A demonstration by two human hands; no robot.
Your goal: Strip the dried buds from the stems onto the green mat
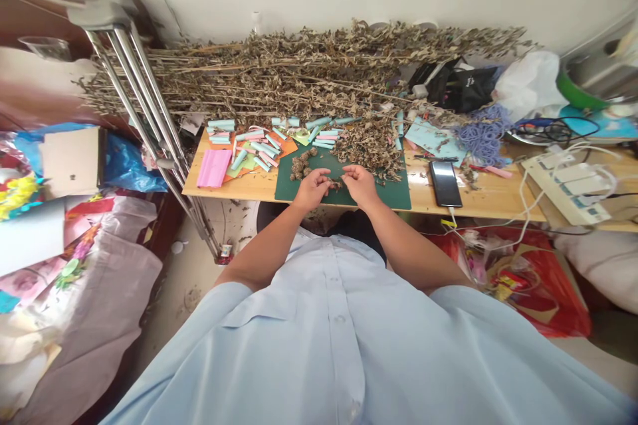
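My left hand (312, 189) and my right hand (361, 186) face each other over a green cutting mat (289, 191) at the table's front edge. The fingers of both are curled in and pinch at crumbled dried leaves (337, 187) lying between them. Next to my left hand sits a small cluster of brownish balls of dried leaf (301, 163). Beyond my right hand spreads a loose heap of dried leaves (376, 149). Rolled blue and pink paper tubes (259, 149) lie left of the mat, beside a pink paper stack (214, 168).
Bundles of dried leafy stalks (299, 73) line the wall behind. A phone (445, 184) on a cable, purple yarn (483, 136) and a power strip (565, 186) are to the right. Metal crutches (149, 103) lean at the table's left end. A red bag (543, 282) sits below right.
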